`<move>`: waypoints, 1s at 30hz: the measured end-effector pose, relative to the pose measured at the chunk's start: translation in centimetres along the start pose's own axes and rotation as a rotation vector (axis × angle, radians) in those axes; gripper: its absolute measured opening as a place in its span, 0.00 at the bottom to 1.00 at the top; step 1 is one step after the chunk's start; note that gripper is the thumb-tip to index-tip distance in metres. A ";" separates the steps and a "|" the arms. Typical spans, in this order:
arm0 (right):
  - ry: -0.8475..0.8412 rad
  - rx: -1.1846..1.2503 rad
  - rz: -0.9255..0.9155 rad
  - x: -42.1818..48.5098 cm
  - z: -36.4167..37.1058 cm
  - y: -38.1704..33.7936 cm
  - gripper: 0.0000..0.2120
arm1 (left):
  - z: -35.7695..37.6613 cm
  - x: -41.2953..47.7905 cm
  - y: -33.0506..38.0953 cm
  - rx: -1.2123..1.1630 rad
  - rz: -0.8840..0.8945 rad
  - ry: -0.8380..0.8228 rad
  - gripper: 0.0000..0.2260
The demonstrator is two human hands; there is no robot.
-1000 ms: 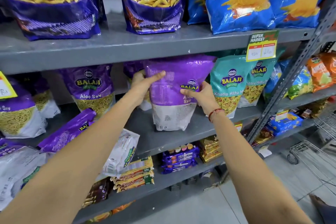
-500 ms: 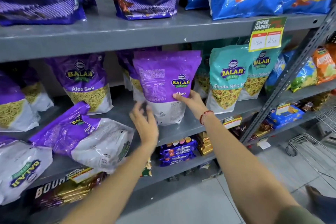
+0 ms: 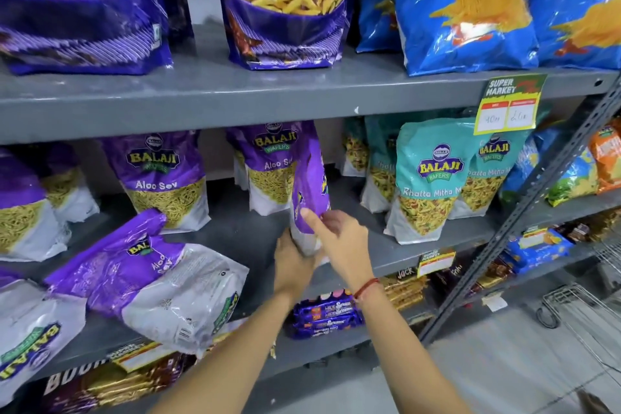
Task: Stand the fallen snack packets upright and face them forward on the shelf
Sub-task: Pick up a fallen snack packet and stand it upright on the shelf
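A purple Aloo Sev packet (image 3: 311, 185) stands on the middle grey shelf (image 3: 396, 252), turned edge-on towards me. My left hand (image 3: 292, 262) grips its white bottom and my right hand (image 3: 339, 235) holds its lower right side. To the left, a fallen purple Aloo Sev packet (image 3: 151, 282) lies tilted on the same shelf, its bottom hanging over the front edge. Another fallen packet (image 3: 30, 333) lies at the far left, upside down. Upright Aloo Sev packets (image 3: 161, 178) stand behind.
Teal Khatta Mitha packets (image 3: 426, 178) stand upright to the right. The shelf above carries purple stick-snack bags (image 3: 285, 7) and blue bags (image 3: 467, 7). A price tag (image 3: 509, 104) hangs from its edge. Biscuit packs (image 3: 326, 316) fill the lower shelf. A wire trolley (image 3: 584, 312) stands at the right.
The held packet has turned from showing its back to edge-on. My left hand rose from below the shelf edge to grip its bottom. The camera tilted up slightly.
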State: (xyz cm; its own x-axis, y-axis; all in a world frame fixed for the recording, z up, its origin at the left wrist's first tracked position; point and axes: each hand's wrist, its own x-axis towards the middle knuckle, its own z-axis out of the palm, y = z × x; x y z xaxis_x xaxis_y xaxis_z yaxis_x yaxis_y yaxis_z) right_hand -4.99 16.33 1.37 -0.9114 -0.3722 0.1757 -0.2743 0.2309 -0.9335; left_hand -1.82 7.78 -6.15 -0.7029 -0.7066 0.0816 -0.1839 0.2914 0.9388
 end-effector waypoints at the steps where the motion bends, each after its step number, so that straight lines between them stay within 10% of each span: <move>1: 0.009 0.052 -0.012 0.3 -0.6 0.1 0.19 | -0.8 1.0 0.1 0.032 -0.045 -0.032 0.25; 4: 0.079 0.143 0.001 2.5 -2.1 2.2 0.17 | -3.4 4.1 0.6 0.238 -0.124 -0.234 0.24; 11: -0.422 -0.158 0.199 8.3 -2.2 7.6 0.58 | -8.7 9.4 1.4 0.554 -0.054 -0.316 0.19; 19: -0.388 0.016 0.117 8.2 0.0 8.0 0.36 | -8.5 7.7 0.3 0.307 0.004 -0.295 0.22; 30: -0.159 -0.005 0.094 4.0 0.9 8.1 0.35 | -8.6 5.7 0.1 0.331 0.001 -0.248 0.24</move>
State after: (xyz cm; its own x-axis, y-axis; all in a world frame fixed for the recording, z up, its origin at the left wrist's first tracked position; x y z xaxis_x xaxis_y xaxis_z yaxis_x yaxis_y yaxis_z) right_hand -10.58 15.91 -5.81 -0.8734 -0.4857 0.0355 -0.1919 0.2761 -0.9418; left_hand 0.11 -1.79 -2.71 -0.8400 -0.5412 -0.0385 -0.3658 0.5126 0.7768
